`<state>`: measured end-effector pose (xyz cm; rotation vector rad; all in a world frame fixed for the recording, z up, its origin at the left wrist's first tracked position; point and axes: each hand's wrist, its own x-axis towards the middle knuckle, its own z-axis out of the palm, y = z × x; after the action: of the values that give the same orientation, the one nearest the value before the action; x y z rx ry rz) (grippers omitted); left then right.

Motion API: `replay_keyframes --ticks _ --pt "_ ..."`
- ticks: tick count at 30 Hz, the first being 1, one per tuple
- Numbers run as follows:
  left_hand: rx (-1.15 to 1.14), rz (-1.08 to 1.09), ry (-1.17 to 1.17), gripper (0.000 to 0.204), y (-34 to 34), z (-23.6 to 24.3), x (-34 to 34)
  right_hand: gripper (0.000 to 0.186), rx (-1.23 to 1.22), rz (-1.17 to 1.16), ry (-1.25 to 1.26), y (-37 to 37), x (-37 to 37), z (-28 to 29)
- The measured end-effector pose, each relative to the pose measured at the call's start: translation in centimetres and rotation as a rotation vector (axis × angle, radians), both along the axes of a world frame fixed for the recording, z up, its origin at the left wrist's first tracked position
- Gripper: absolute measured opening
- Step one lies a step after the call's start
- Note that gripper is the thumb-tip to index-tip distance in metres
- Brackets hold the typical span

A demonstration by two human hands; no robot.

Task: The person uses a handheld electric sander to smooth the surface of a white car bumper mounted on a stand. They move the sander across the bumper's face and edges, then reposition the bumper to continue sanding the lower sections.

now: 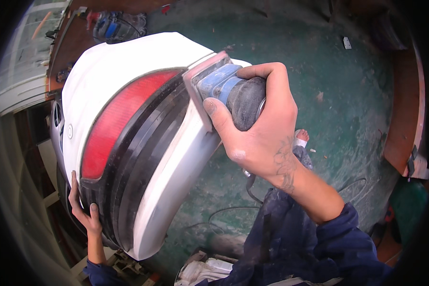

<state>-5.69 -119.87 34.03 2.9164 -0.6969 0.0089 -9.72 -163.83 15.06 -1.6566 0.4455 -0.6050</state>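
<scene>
My right hand is wrapped round the dark round top of a blue and black sander. The sander's flat square pad is tilted on edge, at the far right edge of a white car body; whether it touches there I cannot tell. A long red tail light curves along the body, beside black trim and a white strip of bodywork. My left hand lies with its fingers stretched out against the near left side of the car, by the lower end of the tail light. It holds nothing.
A dark hose hangs below the sander, and more hose loops over the worn green floor. Dusty equipment with blue parts stands at the back left. Pale, dusty parts lie near my legs. A reddish-brown board stands at right.
</scene>
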Motion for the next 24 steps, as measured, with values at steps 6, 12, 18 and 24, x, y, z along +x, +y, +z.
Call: replay_keyframes --ticks 6,12,18,24 --pt "-0.013 -0.002 0.003 0.090 -0.3 0.0 -0.1 0.054 -0.014 -0.017 0.057 0.1 0.0 0.1" --pt "-0.021 -0.006 -0.007 0.089 -0.2 -0.2 -0.2 0.057 -0.029 -0.030 0.076 -0.2 0.7 -0.2" --pt "-0.007 -0.009 -0.009 0.090 0.2 -0.1 0.0 0.051 -0.018 0.054 0.029 0.1 -0.2 0.4" --pt "-0.042 0.015 0.002 0.093 0.0 -0.2 -0.1 0.051 0.008 0.086 0.180 -1.6 0.2 -1.4"
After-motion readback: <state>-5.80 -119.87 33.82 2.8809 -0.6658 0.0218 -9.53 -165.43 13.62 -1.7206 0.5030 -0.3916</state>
